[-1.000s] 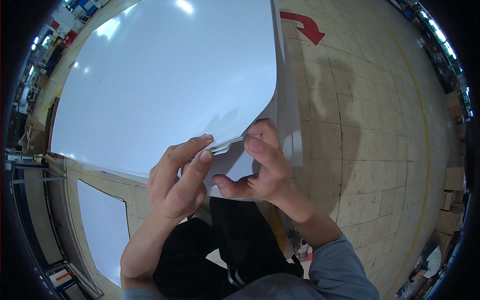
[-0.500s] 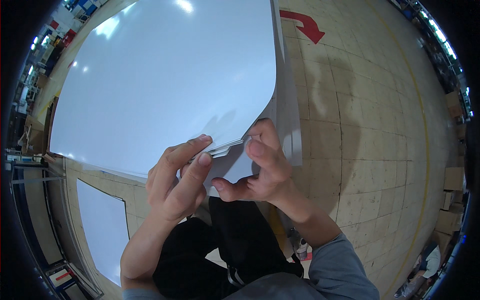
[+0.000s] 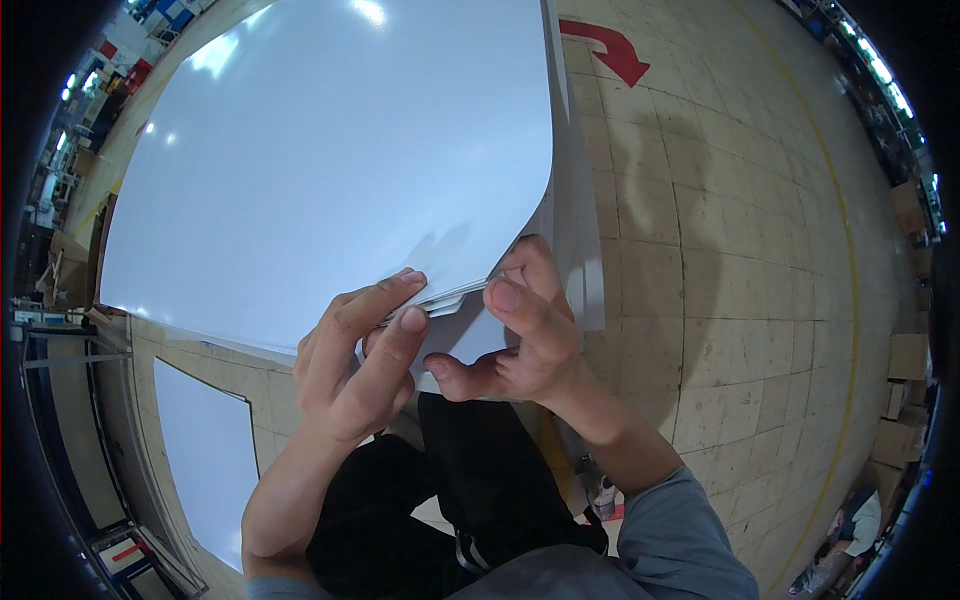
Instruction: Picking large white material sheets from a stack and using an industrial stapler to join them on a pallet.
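A stack of large glossy white sheets (image 3: 340, 150) lies in front of me, its near right corner lifted and slightly fanned into several layers. My left hand (image 3: 355, 350) pinches the near edge of the upper sheets, thumb and forefinger closed over the layers. At the lifted corner is my right hand (image 3: 530, 330), its forefinger tip against the sheet edges and another finger partly hidden behind the corner. The right thumb stands apart below, holding nothing visible. Beneath the raised corner, more white sheets (image 3: 575, 240) show.
Another white panel (image 3: 205, 450) stands or lies low at the left, beside a dark-framed structure (image 3: 70, 420). Tiled floor (image 3: 750, 300) with a red arrow (image 3: 615, 55) stretches to the right. Cardboard boxes (image 3: 905, 385) and a person (image 3: 850, 530) are at the far right.
My right forefinger has shifted slightly left, closer against the sheet edges. The left hand keeps its pinch almost unmoved.
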Motion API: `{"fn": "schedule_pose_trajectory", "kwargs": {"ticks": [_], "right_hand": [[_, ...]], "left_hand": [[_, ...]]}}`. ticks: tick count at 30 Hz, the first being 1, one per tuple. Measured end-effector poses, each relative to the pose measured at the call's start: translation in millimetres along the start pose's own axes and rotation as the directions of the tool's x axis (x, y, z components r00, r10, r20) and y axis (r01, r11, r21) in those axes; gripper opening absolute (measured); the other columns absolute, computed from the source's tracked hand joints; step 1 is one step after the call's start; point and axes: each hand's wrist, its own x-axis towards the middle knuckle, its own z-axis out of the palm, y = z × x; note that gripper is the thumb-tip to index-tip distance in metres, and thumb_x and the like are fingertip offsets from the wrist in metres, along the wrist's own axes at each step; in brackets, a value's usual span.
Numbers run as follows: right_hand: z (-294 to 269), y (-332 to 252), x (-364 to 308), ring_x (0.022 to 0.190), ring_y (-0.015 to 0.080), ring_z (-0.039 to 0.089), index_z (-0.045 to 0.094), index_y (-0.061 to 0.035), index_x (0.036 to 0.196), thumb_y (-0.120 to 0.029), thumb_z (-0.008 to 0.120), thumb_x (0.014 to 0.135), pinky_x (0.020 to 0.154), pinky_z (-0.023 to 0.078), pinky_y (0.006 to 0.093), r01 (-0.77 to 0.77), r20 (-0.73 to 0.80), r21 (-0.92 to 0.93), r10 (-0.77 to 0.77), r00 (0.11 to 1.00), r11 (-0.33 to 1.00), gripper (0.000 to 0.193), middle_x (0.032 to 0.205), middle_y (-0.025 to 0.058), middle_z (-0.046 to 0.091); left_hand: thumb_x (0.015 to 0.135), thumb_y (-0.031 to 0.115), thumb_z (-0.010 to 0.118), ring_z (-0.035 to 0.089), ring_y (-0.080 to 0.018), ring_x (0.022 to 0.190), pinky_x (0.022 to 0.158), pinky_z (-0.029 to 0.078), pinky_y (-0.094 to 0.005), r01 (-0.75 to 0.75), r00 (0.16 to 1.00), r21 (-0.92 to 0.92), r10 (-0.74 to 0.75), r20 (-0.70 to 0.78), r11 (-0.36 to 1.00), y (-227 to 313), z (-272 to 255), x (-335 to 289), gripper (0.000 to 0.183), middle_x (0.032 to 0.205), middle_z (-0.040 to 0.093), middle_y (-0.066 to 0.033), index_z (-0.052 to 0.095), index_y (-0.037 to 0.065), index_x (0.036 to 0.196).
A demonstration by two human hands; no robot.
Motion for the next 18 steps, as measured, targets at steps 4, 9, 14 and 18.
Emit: {"fn": "schedule_pose_trajectory", "kwargs": {"ticks": [4, 9, 14, 18], "right_hand": [[-3.9, 0.1, 0.6, 0.094, 0.0276, 0.051, 0.026, -0.0151, 0.137, -0.022, 0.075, 0.071, 0.074, 0.045, 0.0362, 0.0, 0.032, -0.012, 0.0, 0.999, 1.0, 0.083, 0.109, 0.02, 0.049], [-3.2, 7.9, -5.0, 0.091, 0.0271, 0.053, 0.01, -0.0124, 0.138, -0.027, 0.073, 0.073, 0.077, 0.044, 0.0367, -0.022, -0.028, 0.183, 0.028, 0.999, 0.983, 0.091, 0.105, 0.0247, 0.05], [-3.5, -13.0, 2.1, 0.091, 0.0274, 0.057, 0.006, -0.0108, 0.135, -0.031, 0.053, 0.09, 0.08, 0.046, 0.0371, -0.388, -0.2, 0.513, 0.547, 0.813, 0.765, 0.068, 0.102, 0.0228, 0.052], [-26.5, -19.5, 19.6, 0.099, 0.0326, 0.059, 0.03, -0.0088, 0.124, -0.031, 0.039, 0.095, 0.089, 0.048, 0.0447, -0.519, 0.174, 0.849, 0.872, 0.458, 0.103, 0.037, 0.108, 0.0259, 0.054]], "left_hand": [[0.069, -0.014, 0.058, 0.064, -0.0245, 0.064, 0.049, 0.051, -0.0264, 0.003, 1.0, 0.009, -0.003, 0.023, 1.0, -1.1, -0.2, -1.4, 0.037, 0.094, 0.063, -0.0191, 0.061, 0.004, 0.101], [0.063, -0.015, 0.057, 0.064, -0.0265, 0.069, 0.052, 0.052, -0.0285, -0.03, 0.999, -0.03, 0.029, -0.023, 0.999, -1.2, 0.4, 1.6, 0.043, 0.094, 0.064, -0.0168, 0.06, 0.002, 0.102], [0.062, -0.017, 0.054, 0.063, -0.0228, 0.069, 0.055, 0.049, -0.028, 0.157, 0.98, 0.117, -0.17, 0.105, 0.981, 13.6, -11.8, 18.8, 0.04, 0.087, 0.064, -0.0129, 0.059, -0.001, 0.097], [0.075, -0.006, 0.055, 0.062, -0.0318, 0.066, 0.058, 0.049, -0.0371, 0.422, 0.893, 0.283, -0.449, 0.035, 0.861, 7.9, -25.2, 39.8, 0.019, 0.072, 0.06, -0.0153, 0.06, 0.005, 0.09]]}}
